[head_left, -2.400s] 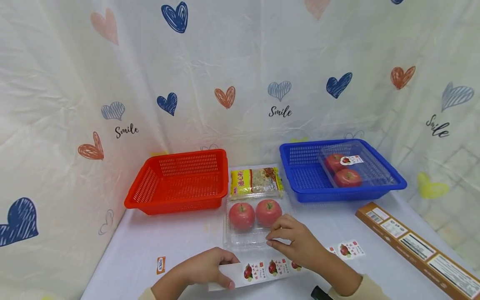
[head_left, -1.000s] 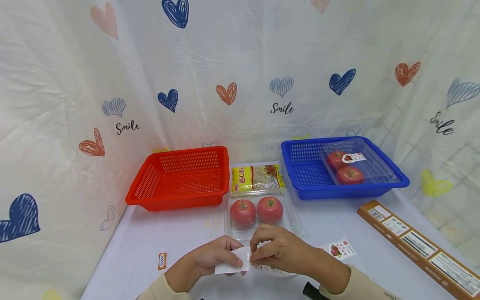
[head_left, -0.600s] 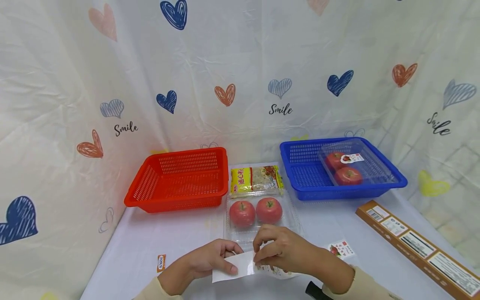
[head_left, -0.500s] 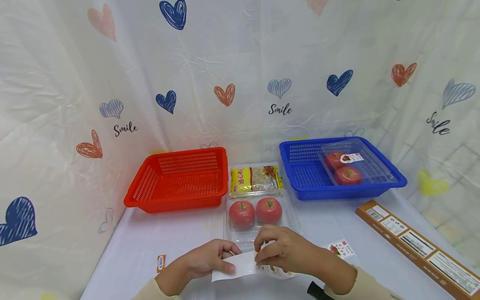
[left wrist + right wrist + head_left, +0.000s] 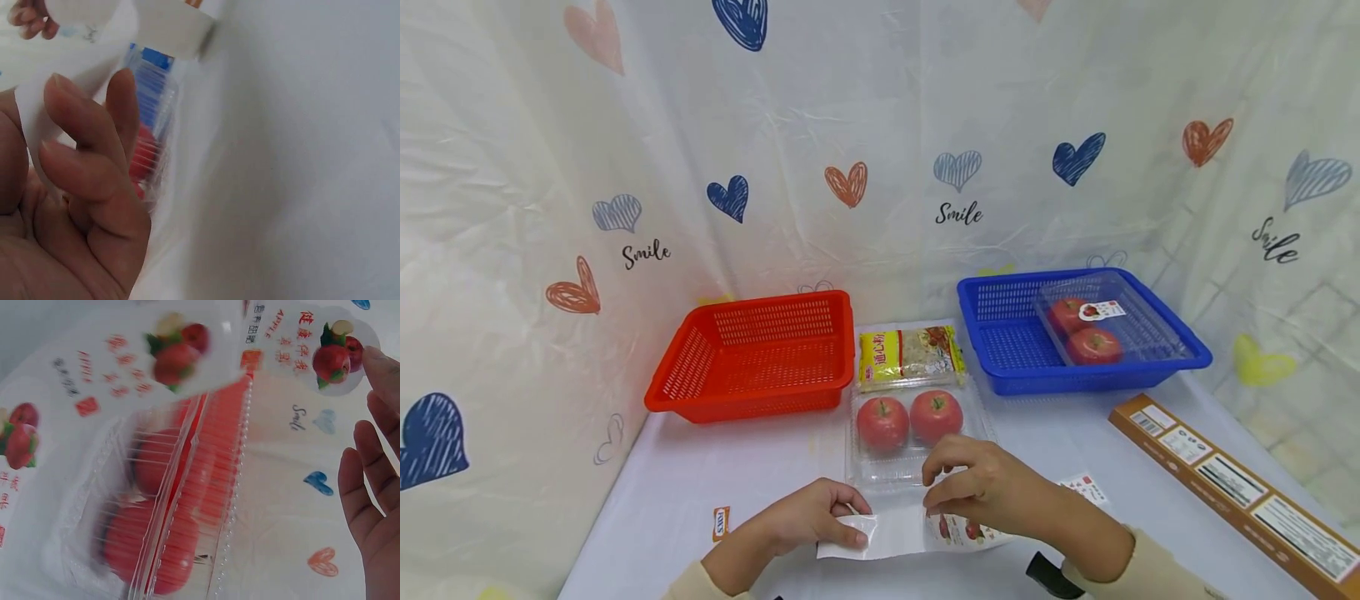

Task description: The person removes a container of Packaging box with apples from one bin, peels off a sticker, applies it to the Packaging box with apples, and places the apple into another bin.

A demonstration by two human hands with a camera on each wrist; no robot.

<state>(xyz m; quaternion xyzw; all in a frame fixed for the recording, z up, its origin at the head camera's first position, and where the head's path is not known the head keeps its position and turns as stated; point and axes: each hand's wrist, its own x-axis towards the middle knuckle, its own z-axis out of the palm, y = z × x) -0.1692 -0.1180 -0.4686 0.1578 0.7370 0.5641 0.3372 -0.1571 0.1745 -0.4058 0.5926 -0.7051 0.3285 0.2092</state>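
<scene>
My left hand [image 5: 814, 521] pinches the blank left end of a white strip of apple stickers [image 5: 891, 535] between thumb and fingers, low over the table. At the strip's printed part, my right hand [image 5: 985, 487] pinches the edge of one sticker [image 5: 334, 359]. In the right wrist view that sticker stands up from the strip, its apple picture by the thumb. Just beyond the hands lies a clear plastic box [image 5: 880, 475] with two red apples, a left one [image 5: 882, 423] and a right one [image 5: 936, 417]. The right hand overlaps its near corner in the head view.
A red basket [image 5: 752, 407] stands at the back left. The blue basket [image 5: 1097, 382] at the back right holds another apple box with a sticker. Between them lies a yellow food packet [image 5: 913, 354]. A long brown carton [image 5: 1232, 492] is at right, a small orange wrapper [image 5: 721, 523] at left.
My right hand has moved right from the left hand, and the left hand slightly left. More of the strip's blank part and its printed stickers now show between and below the hands.
</scene>
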